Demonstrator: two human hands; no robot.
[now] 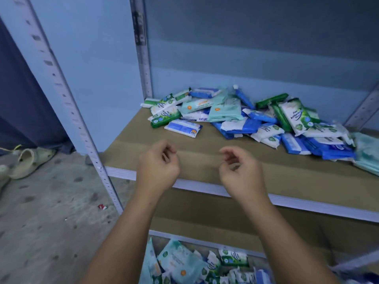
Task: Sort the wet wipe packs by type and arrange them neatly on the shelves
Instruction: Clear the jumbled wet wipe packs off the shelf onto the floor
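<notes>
The brown shelf point(184, 140) carries a jumbled heap of wet wipe packs point(235, 115) along its back, green, blue and teal mixed. More packs point(184, 263) lie loose below it. Sorting looks barely begun. Over its front edge the left hand point(156, 167) and right hand point(240, 171) hover, fingers loosely curled, empty.
</notes>
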